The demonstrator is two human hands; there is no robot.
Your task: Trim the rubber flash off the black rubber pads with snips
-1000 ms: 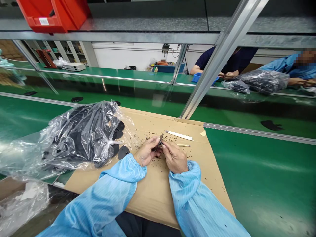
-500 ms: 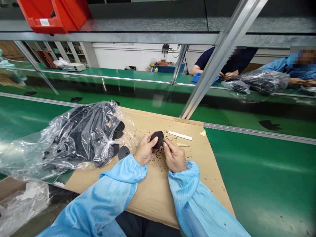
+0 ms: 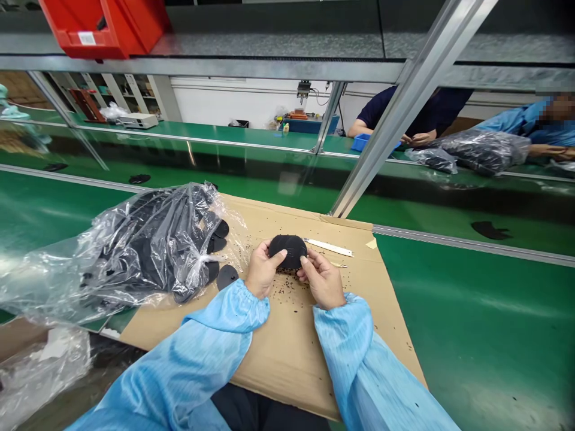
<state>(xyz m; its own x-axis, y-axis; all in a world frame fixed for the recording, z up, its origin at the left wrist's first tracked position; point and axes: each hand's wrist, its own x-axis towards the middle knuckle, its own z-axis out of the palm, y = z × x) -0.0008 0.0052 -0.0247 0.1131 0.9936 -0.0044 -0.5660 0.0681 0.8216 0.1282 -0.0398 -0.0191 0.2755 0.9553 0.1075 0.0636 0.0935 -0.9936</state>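
A black, rounded flat piece (image 3: pixel 288 250) is held up over the cardboard sheet (image 3: pixel 269 347), its broad face with small raised marks toward me. My left hand (image 3: pixel 261 267) pinches its left end, thumb on the face. At the right end, my right hand (image 3: pixel 323 278) grips it between thumb and fingers. Behind the right hand lie a white-handled craft knife (image 3: pixel 331 246) and a thin pale tool (image 3: pixel 339 265), partly covered by that hand. Small black crumbs are scattered on the cardboard under the piece. A similar round black piece (image 3: pixel 226 276) lies left of my left hand.
A clear plastic bag (image 3: pixel 148 239) full of black pieces spreads over the left side. A slanted metal post (image 3: pixel 377 152) rises behind the cardboard. A red bin (image 3: pixel 105 30) sits on the shelf above. Two people work at the far bench behind a green conveyor (image 3: pixel 251 185).
The black piece has been turned so its broad face shows. My right hand has shifted slightly right and now grips the piece's right end.
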